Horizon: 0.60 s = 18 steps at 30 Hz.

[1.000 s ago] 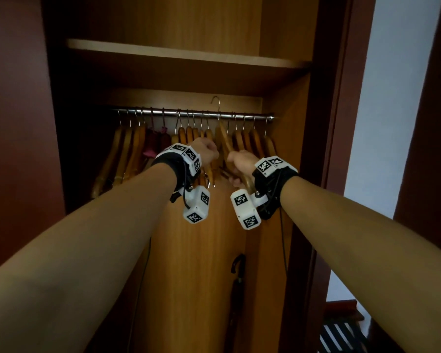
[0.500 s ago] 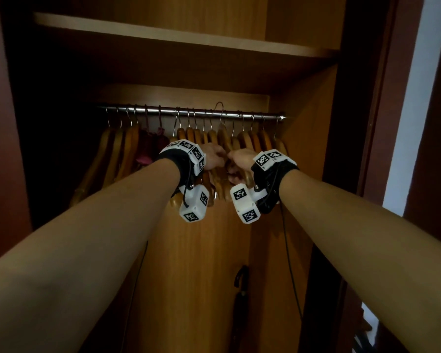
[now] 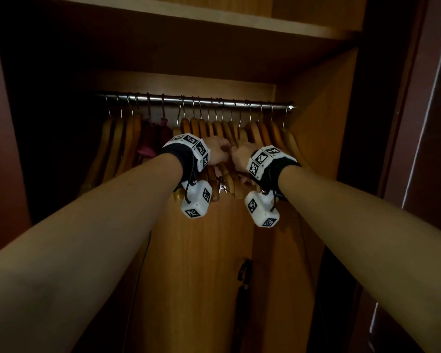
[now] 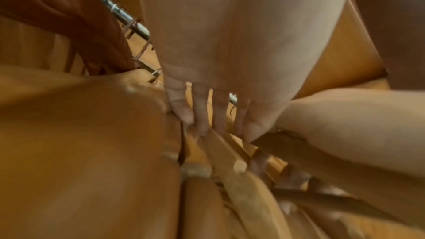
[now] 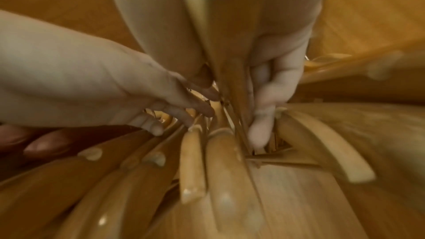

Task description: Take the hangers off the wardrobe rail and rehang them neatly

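A chrome rail [image 3: 194,101] crosses the wardrobe, with several wooden hangers [image 3: 265,133] hooked on it. Both hands are in among the middle ones. In the right wrist view my right hand [image 5: 234,112] grips one wooden hanger [image 5: 230,72] between thumb and fingers, the index finger lying along it. My left hand [image 4: 207,121] has its fingers straight, their tips touching the top edges of the neighbouring hangers [image 4: 230,154]. In the head view the left hand [image 3: 220,150] and right hand [image 3: 239,154] almost touch, and the wrist bands hide the fingers.
A wooden shelf [image 3: 214,21] runs just above the rail. Dark pink padded hangers [image 3: 153,138] hang left of centre, with more wooden ones further left. A black umbrella [image 3: 241,301] leans at the wardrobe's back. The side panel [image 3: 316,110] is close on the right.
The hanger in my right hand, whose hook stood above the rail, has come down level with the others. Both hands moved closer together and the head moved nearer.
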### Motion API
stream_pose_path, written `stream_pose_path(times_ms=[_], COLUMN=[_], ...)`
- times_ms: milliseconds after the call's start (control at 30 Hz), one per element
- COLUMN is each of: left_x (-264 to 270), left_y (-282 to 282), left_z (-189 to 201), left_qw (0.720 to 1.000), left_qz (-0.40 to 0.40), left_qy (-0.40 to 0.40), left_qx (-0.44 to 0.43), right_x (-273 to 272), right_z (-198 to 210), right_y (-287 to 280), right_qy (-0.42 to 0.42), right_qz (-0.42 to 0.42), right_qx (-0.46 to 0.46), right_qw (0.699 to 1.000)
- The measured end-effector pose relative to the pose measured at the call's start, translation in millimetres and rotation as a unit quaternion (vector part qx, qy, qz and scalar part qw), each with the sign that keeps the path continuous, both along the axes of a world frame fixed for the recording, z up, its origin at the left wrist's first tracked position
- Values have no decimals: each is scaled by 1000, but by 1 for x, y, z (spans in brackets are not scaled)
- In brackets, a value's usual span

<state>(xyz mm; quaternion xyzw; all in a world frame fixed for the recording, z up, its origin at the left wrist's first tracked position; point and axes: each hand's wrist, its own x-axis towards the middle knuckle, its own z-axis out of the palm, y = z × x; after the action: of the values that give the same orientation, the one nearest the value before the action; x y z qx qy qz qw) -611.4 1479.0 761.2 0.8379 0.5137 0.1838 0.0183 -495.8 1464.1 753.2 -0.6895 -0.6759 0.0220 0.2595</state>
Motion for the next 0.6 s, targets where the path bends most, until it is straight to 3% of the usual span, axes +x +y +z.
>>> stream_pose_path(times_ms=[167, 300, 433, 533, 600], left_x=[1, 1, -5, -2, 3], left_y=[-1, -3, -3, -1, -1], left_z=[-8, -11, -12, -18, -22], left_qw=[998, 996, 999, 1000, 999], left_qz=[-19, -27, -25, -17, -6], left_qy=[60, 86, 47, 3, 1], left_qx=[-3, -15, -5, 18, 53], right_x=[3, 11, 14, 16, 19], right_z=[-10, -18, -20, -27, -31], right_y=[-31, -42, -28, -23, -22], right_qy=[-234, -283, -373, -333, -214], right_qz=[1, -22, -7, 11, 12], right_qx=[1, -19, -73, -54, -58], right_qw=[972, 959, 925, 941, 975])
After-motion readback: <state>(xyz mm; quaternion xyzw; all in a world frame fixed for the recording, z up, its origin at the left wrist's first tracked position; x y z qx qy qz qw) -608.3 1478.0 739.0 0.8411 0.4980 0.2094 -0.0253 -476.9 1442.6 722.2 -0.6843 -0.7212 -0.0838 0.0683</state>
